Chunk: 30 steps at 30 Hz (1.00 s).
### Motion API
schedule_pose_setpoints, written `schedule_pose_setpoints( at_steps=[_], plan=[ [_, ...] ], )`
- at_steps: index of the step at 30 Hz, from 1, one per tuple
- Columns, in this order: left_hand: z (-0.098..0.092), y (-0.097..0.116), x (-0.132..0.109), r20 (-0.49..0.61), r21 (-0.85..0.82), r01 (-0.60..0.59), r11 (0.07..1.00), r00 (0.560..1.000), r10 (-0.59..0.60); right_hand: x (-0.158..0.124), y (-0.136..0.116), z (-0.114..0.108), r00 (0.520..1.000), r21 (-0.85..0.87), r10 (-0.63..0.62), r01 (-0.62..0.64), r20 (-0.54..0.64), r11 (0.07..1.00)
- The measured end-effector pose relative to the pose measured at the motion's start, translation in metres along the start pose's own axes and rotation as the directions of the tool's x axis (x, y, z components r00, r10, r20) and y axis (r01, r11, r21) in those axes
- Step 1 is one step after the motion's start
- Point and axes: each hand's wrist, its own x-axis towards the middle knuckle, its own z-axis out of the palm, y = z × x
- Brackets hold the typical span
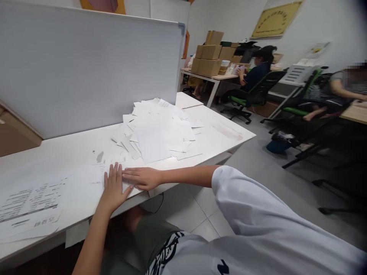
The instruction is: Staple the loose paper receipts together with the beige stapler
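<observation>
My left hand (114, 187) lies flat with spread fingers on a white printed sheet (71, 191) near the front edge of the white desk (220, 131). My right hand (142, 178) comes in from the right and rests flat on the same paper, its fingertips against the left hand. Neither hand grips anything. Beyond them a loose, overlapping pile of white papers (159, 131) lies on the desk. More printed sheets (31, 202) spread towards the left, with small text I cannot read.
A tall white partition board (86, 68) runs along the desk's far side. Beyond the desk, stacked cardboard boxes (208, 53) stand on a table. Two seated people (256, 74) (341, 89) occupy green-trimmed office chairs to the right.
</observation>
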Motion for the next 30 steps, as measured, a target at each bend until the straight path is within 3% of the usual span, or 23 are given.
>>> schedule_pose_setpoints(
  at_steps=[8, 14, 21, 24, 26, 28, 30],
  plan=[
    [-0.015, 0.011, -0.006, 0.145, 0.002, 0.064, 0.998, 0.987, -0.064, -0.002, -0.005, 0.02, 0.988, 0.105, -0.063, 0.078, -0.141, 0.991],
    [-0.017, 0.017, -0.004, 0.173, -0.019, 0.083, 0.996, 0.982, -0.078, -0.006, -0.007, 0.02, 0.995, 0.184, 0.007, 0.011, -0.097, 0.983],
    [-0.019, 0.021, -0.005, 0.133, -0.027, 0.092, 0.995, 0.987, -0.088, -0.008, -0.005, 0.017, 0.995, 0.255, 0.062, -0.04, -0.078, 0.966],
    [-0.022, 0.024, -0.006, 0.057, -0.017, 0.156, 0.988, 0.986, -0.155, -0.008, -0.008, 0.014, 0.995, 0.236, 0.065, -0.044, -0.08, 0.971],
    [-0.024, 0.029, -0.011, 0.019, -0.043, 0.265, 0.963, 0.964, -0.265, -0.008, -0.01, 0.012, 0.994, 0.21, 0.084, -0.067, -0.073, 0.975],
    [-0.025, 0.036, -0.024, 0.045, -0.057, 0.362, 0.931, 0.932, -0.36, -0.009, -0.012, 0.011, 0.992, 0.193, 0.109, -0.094, -0.067, 0.977],
    [-0.026, 0.043, -0.045, 0.117, 0.008, 0.355, 0.935, 0.928, -0.353, -0.009, -0.013, 0.01, 0.99, 0.189, 0.129, -0.115, -0.063, 0.975]
  ],
)
